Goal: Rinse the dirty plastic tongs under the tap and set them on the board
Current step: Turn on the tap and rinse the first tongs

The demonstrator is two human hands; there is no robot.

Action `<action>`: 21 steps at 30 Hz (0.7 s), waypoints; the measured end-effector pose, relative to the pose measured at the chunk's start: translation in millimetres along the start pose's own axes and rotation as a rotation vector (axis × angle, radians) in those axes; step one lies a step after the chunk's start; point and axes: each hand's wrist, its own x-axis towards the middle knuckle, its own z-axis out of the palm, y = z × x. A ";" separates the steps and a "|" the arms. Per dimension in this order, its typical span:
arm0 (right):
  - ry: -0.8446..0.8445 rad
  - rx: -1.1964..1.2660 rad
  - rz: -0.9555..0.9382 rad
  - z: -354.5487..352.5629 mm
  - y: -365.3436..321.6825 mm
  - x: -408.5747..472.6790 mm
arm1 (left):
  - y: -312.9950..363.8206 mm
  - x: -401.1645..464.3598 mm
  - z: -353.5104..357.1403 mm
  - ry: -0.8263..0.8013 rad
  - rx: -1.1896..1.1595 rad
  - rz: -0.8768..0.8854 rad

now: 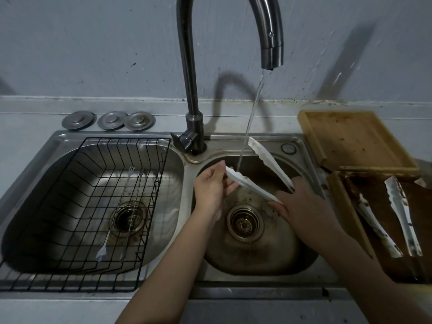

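White plastic tongs (268, 161) are held spread apart over the right sink basin (261, 253). My right hand (301, 202) grips them at the hinge end. My left hand (211, 185) pinches the tip of the lower arm, where a thin stream of water (251, 113) from the tap (272, 52) lands. The upper arm points toward the back rim of the sink. A light wooden board (355, 141) lies to the right of the sink. In front of it, a second pair of white tongs (397, 204), smeared with brown, lies in a dark wooden tray (343, 197).
A black wire rack (77, 206) fills the left basin, with two long thin metal utensils (126, 206) lying in it. Three metal sink plugs (108, 120) sit on the ledge behind. The tap's column (189, 90) rises between the basins. A strainer drain (245, 223) sits under my hands.
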 end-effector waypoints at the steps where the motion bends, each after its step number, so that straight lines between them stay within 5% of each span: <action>1: 0.012 -0.006 0.002 -0.2 -0.3 2.7 | 0.5 3.0 2.9 0.000 0.017 -0.001; 14: 0.143 0.041 0.007 -6.4 -7.4 23.3 | 13.4 10.2 21.6 -0.003 -0.089 0.034; 21: 0.046 0.442 0.157 8.0 8.8 17.7 | 6.7 10.4 18.0 -0.049 -0.018 0.046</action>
